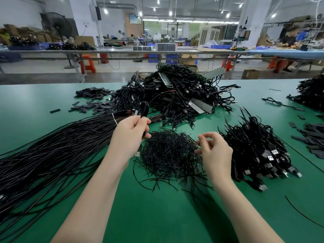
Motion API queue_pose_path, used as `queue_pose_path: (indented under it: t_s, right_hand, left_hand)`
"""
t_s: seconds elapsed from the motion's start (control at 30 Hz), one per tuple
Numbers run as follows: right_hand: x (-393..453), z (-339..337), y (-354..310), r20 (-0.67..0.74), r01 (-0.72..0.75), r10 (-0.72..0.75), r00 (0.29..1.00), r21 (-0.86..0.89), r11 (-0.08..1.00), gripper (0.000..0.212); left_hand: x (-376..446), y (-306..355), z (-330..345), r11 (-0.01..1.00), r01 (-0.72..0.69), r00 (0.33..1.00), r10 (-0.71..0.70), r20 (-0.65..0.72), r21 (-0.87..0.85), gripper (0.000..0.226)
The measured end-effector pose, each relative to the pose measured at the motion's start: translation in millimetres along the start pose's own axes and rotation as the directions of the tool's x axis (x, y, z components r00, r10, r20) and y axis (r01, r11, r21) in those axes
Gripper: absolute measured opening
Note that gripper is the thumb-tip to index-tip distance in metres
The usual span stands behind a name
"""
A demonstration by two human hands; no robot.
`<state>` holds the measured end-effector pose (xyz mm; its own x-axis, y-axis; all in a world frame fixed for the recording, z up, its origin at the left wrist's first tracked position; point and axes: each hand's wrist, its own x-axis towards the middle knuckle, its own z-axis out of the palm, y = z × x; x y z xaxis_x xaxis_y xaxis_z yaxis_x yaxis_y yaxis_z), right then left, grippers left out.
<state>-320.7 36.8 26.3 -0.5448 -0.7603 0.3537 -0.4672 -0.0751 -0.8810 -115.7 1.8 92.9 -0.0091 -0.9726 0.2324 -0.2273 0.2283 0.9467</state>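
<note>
Looped cable (144,109) is sitting clamped in my left hand (129,132), mid-frame. My right hand (214,151) is hovering by the tie pile (168,155), grip unclear.

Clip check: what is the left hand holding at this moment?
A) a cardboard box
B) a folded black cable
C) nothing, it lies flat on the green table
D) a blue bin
B: the left hand is curled around a black cable, folded into a loop that sticks up above the fingers, just over the green table.
</note>
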Motion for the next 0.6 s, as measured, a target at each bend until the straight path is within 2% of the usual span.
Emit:
queue_pose_path:
  t_s: [0.13,0.27,0.4,0.6]
  right_hand:
    - [4,-11,-21,0.039,0.005,-0.012,0.999,0.180,0.984,0.010]
    - [-2,-22,-57,0.117,0.156,-0.198,0.973,0.299,0.941,0.015]
    - [-13,-24,-79,0.189,0.266,-0.330,0.925,0.301,0.916,0.015]
    - [-18,-21,-79,0.192,0.316,-0.361,0.912,0.228,0.921,0.014]
  left_hand:
    - [-4,3,3,1.000,0.016,0.995,-0.016,0.100,0.001,0.025]
    - [-9,4,7,0.997,-0.012,0.983,-0.003,0.186,0.075,0.025]
    - [-15,8,15,0.956,-0.129,0.968,0.064,0.243,0.263,0.026]
    - [-30,13,28,0.851,-0.255,0.931,0.089,0.353,0.459,0.021]
